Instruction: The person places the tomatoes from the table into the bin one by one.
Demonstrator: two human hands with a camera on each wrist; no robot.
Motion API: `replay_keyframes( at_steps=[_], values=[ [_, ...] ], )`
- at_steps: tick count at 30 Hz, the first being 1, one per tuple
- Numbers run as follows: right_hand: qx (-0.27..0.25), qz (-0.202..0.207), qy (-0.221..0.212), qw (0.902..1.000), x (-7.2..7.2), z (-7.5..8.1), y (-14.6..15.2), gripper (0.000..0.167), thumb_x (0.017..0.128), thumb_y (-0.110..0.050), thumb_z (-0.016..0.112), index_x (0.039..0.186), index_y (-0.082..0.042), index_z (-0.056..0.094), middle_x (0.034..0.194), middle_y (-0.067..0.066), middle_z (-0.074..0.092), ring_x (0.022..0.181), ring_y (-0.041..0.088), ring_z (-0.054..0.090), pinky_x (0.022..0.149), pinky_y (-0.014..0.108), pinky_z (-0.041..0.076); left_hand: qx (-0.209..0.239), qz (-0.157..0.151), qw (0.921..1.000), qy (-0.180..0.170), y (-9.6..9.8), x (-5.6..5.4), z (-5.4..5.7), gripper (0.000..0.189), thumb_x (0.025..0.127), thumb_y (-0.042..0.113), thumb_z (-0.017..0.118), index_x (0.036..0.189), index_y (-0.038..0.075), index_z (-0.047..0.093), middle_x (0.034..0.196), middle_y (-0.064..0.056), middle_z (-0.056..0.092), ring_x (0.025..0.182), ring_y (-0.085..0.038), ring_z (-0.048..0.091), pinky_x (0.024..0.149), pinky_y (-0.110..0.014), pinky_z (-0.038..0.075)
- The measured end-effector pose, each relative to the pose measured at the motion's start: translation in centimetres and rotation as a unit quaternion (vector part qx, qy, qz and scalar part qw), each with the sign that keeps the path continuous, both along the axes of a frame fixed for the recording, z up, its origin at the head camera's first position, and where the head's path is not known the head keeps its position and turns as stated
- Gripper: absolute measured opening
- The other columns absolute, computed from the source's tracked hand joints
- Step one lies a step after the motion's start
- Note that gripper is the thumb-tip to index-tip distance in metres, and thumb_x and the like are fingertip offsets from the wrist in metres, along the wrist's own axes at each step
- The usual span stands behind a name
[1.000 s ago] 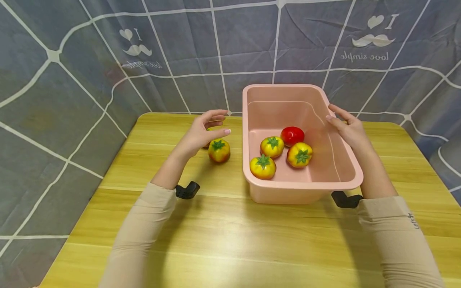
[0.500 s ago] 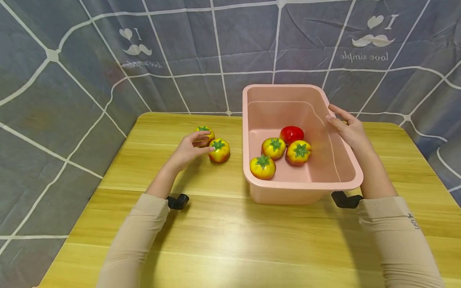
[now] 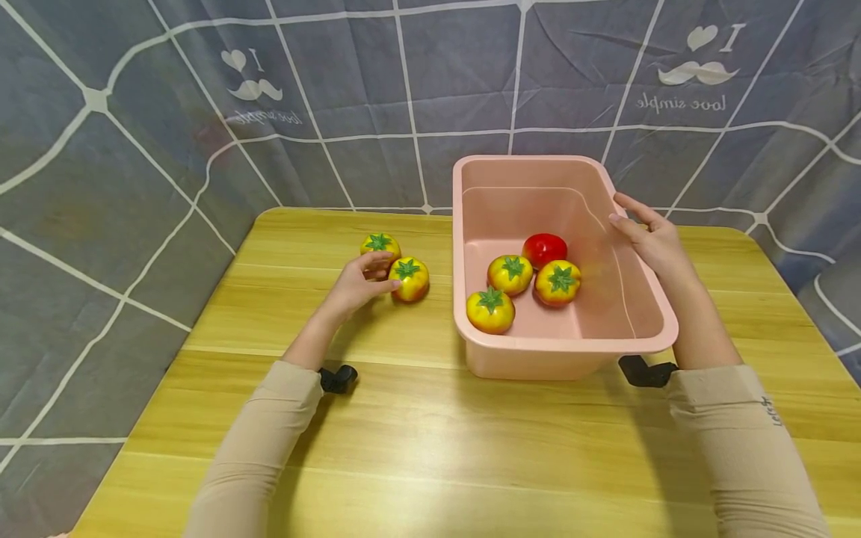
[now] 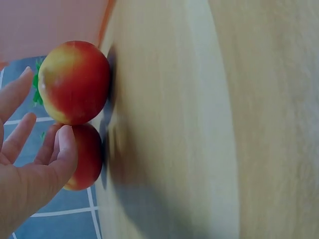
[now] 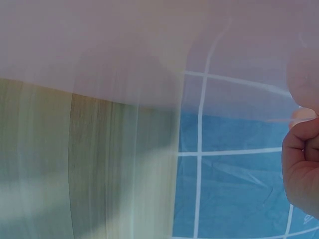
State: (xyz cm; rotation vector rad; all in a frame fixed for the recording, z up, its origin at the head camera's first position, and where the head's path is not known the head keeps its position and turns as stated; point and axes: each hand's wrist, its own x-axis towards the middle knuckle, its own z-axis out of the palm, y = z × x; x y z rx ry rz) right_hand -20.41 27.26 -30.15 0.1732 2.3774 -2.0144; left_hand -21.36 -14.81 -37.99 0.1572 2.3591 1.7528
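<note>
Two yellow-red toy tomatoes with green leafy tops lie on the table left of the pink plastic bin: a nearer tomato point(image 3: 409, 280) and a farther tomato point(image 3: 380, 243). My left hand point(image 3: 363, 282) is beside them, thumb and fingers apart. In the left wrist view the fingers point(image 4: 17, 139) overlap the farther tomato; whether they touch it I cannot tell. My right hand point(image 3: 652, 239) holds the right rim of the pink bin point(image 3: 568, 345), thumb inside and fingers outside. Within the bin lie several yellow tomatoes point(image 3: 557, 284) and one red fruit point(image 3: 545, 251).
The wooden table point(image 3: 403, 441) reaches to a grey curtain point(image 3: 464, 82) with white lines at the back and sides. Black wrist cameras sit under both wrists, the left camera point(image 3: 338, 379) close to the tabletop.
My left hand has moved left and towards me, then slightly right, and now lies beside the two table tomatoes. Fruits inside the bin shifted slightly. The right hand stays on the rim.
</note>
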Motion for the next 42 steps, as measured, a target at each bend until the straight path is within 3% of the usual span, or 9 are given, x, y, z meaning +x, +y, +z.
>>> replay_keyframes(
  at_steps=[9, 16, 21, 30, 34, 38, 42],
  values=[
    [-0.026, 0.006, 0.002, 0.9997, 0.0, 0.1, 0.1, 0.061, 0.090, -0.024, 0.062, 0.144, -0.013, 0.036, 0.095, -0.014, 0.056, 0.073, -0.002, 0.062, 0.063, 0.015, 0.051, -0.035, 0.002, 0.9991, 0.021, 0.7, 0.1, -0.3, 0.056, 0.081, 0.000, 0.070, 0.132, 0.000, 0.048, 0.129, -0.019, 0.050, 0.112, -0.032, 0.048, 0.097, -0.040, 0.040],
    [-0.016, 0.005, 0.000, 0.9999, -0.1, 0.2, 0.2, 0.061, 0.090, -0.026, 0.062, 0.144, -0.013, 0.036, 0.104, -0.009, 0.054, 0.073, -0.003, 0.062, 0.063, 0.014, 0.051, -0.064, 0.002, 0.9967, 0.049, 1.2, 0.1, -0.3, 0.061, 0.077, 0.001, 0.074, 0.132, -0.002, 0.048, 0.122, -0.020, 0.052, 0.108, -0.031, 0.049, 0.096, -0.041, 0.040],
    [-0.012, 0.003, -0.007, 0.9999, -0.2, 0.2, 0.2, 0.061, 0.090, -0.027, 0.062, 0.144, -0.015, 0.036, 0.118, -0.001, 0.048, 0.074, -0.003, 0.062, 0.064, 0.013, 0.051, -0.106, -0.006, 0.9914, 0.076, 1.7, 0.0, -0.1, 0.064, 0.076, 0.004, 0.076, 0.133, -0.004, 0.047, 0.116, -0.020, 0.054, 0.104, -0.030, 0.051, 0.094, -0.039, 0.042],
    [-0.025, 0.004, -0.011, 0.9996, -0.3, 0.3, 0.1, 0.062, 0.090, -0.026, 0.062, 0.144, -0.015, 0.036, 0.120, 0.001, 0.047, 0.075, -0.002, 0.062, 0.065, 0.015, 0.052, -0.171, -0.036, 0.9769, 0.122, 2.4, -0.2, 0.3, 0.063, 0.073, 0.007, 0.079, 0.128, -0.006, 0.052, 0.115, -0.020, 0.057, 0.093, -0.029, 0.054, 0.085, -0.037, 0.047],
    [-0.021, 0.004, -0.010, 0.9997, -0.3, 0.3, 0.1, 0.062, 0.090, -0.026, 0.062, 0.144, -0.015, 0.036, 0.120, 0.001, 0.047, 0.075, -0.003, 0.062, 0.065, 0.014, 0.051, -0.189, -0.037, 0.9724, 0.131, 2.6, -0.2, 0.4, 0.062, 0.071, 0.009, 0.081, 0.125, -0.005, 0.054, 0.113, -0.020, 0.055, 0.095, -0.029, 0.050, 0.086, -0.038, 0.045],
    [-0.016, 0.004, -0.008, 0.9998, -0.2, 0.3, 0.1, 0.062, 0.090, -0.027, 0.063, 0.144, -0.015, 0.036, 0.116, -0.003, 0.049, 0.075, -0.003, 0.062, 0.064, 0.014, 0.051, -0.181, -0.039, 0.9754, 0.120, 2.7, -0.2, 0.4, 0.062, 0.071, 0.009, 0.081, 0.124, -0.004, 0.054, 0.121, -0.020, 0.054, 0.107, -0.031, 0.052, 0.094, -0.039, 0.043],
    [-0.002, 0.004, -0.010, 0.9999, -0.2, 0.3, 0.1, 0.062, 0.090, -0.028, 0.062, 0.145, -0.015, 0.035, 0.118, -0.001, 0.048, 0.074, -0.004, 0.061, 0.064, 0.013, 0.050, -0.153, -0.035, 0.9835, 0.090, 2.8, -0.1, 0.3, 0.062, 0.072, 0.007, 0.080, 0.126, -0.003, 0.051, 0.125, -0.020, 0.053, 0.114, -0.032, 0.052, 0.098, -0.040, 0.041]
  ],
)
